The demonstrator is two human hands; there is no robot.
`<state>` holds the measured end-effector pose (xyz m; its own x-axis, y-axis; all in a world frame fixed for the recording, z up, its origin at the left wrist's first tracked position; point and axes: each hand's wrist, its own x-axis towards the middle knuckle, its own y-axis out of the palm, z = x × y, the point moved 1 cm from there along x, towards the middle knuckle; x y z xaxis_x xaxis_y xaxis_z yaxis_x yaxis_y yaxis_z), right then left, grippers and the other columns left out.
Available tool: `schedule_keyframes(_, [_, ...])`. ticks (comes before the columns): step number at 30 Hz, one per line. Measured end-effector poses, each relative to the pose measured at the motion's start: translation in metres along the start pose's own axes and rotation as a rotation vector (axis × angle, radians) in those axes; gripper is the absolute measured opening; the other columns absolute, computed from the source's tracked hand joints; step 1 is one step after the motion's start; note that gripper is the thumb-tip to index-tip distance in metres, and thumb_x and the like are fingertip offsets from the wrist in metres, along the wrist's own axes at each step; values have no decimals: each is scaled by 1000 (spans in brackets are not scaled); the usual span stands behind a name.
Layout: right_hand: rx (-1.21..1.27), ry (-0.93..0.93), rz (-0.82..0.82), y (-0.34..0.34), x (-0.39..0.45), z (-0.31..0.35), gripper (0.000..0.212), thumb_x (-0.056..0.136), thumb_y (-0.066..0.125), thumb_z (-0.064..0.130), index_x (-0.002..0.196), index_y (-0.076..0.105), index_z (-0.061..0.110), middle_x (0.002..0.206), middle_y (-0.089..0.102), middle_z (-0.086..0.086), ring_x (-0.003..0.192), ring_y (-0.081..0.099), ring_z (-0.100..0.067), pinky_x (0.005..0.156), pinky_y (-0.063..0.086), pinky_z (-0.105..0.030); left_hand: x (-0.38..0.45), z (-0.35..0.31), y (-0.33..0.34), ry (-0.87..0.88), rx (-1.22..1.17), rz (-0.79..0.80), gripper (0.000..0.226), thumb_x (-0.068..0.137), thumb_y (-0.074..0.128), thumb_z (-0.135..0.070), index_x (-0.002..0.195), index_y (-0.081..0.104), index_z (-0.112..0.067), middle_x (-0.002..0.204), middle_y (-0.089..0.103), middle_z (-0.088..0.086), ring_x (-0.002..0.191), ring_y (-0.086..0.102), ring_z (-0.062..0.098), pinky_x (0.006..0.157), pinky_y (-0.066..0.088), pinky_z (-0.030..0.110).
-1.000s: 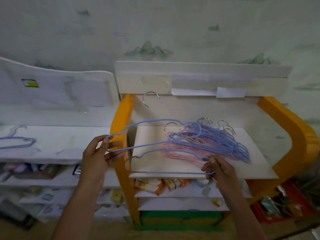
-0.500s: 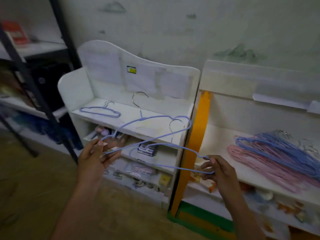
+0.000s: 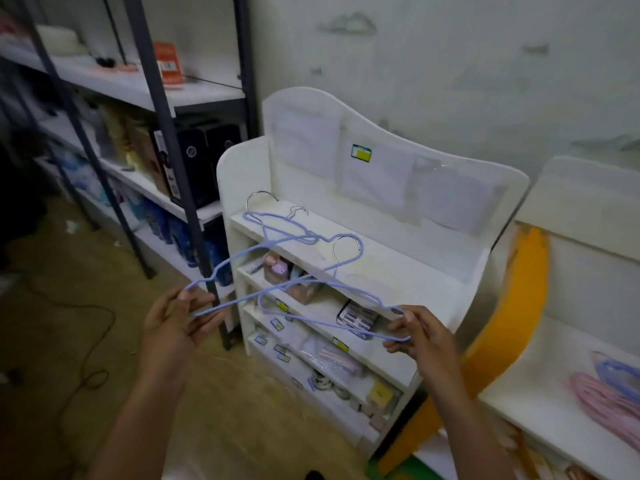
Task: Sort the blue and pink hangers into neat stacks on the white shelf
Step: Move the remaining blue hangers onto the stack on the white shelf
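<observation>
Bare top board on white shelf (image 3: pixel 391 271) at twelve o'clock; left hand (image 3: pixel 175 323) and right hand (image 3: pixel 420 336) each pinching one blue hanger (image 3: pixel 277 268) (image 3: pixel 332 306) between.

Two blue wire hangers (image 3: pixel 277 268) with metal hooks are held up in the air, crossed over each other, in front of the white shelf (image 3: pixel 377 265). One more blue hanger (image 3: pixel 304 237) lies flat on its top board. Pink hangers (image 3: pixel 606 400) and blue ones (image 3: pixel 620 372) are piled on the orange-sided shelf to the right.
</observation>
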<state>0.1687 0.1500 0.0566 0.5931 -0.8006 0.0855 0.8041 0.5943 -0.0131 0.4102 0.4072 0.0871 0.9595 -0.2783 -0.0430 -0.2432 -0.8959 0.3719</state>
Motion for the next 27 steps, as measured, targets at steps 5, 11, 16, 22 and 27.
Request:
schedule_keyframes(5, [1, 0, 70, 45, 65, -12, 23, 103, 47, 17, 102, 68, 8, 79, 69, -11, 65, 68, -36, 59, 58, -38, 52, -2, -6, 22, 1, -92, 26, 103, 46, -19, 121, 55, -2, 94, 68, 10, 74, 73, 18, 66, 61, 29])
schedule_keyframes(11, [38, 28, 95, 76, 153, -12, 23, 103, 46, 13, 104, 68, 7, 83, 65, -16, 60, 66, -35, 58, 58, -32, 128, -3, 19, 36, -12, -153, 22, 102, 47, -19, 115, 56, -4, 100, 66, 16, 78, 74, 20, 70, 62, 34])
schedule_keyframes(16, [69, 56, 68, 88, 210, -28, 22, 103, 46, 13, 101, 68, 8, 81, 66, -15, 61, 67, -41, 60, 59, -36, 173, 6, 37, 25, -24, -148, 20, 102, 47, -19, 110, 59, -5, 91, 68, 12, 76, 73, 20, 72, 62, 36])
schedule_keyframes(22, [59, 111, 52, 117, 249, -49, 21, 103, 46, 9, 103, 66, 4, 85, 63, -19, 60, 67, -41, 57, 58, -33, 218, 19, 37, -13, -27, -176, 18, 102, 46, -17, 108, 59, -5, 82, 71, 8, 69, 72, 22, 67, 62, 33])
schedule_keyframes(27, [42, 131, 9, 144, 286, -61, 21, 103, 45, 8, 105, 64, 0, 84, 59, -20, 54, 66, -33, 54, 58, -31, 276, 24, 34, -57, -11, -180, 17, 102, 47, -17, 100, 62, -9, 87, 68, 11, 68, 72, 23, 65, 61, 32])
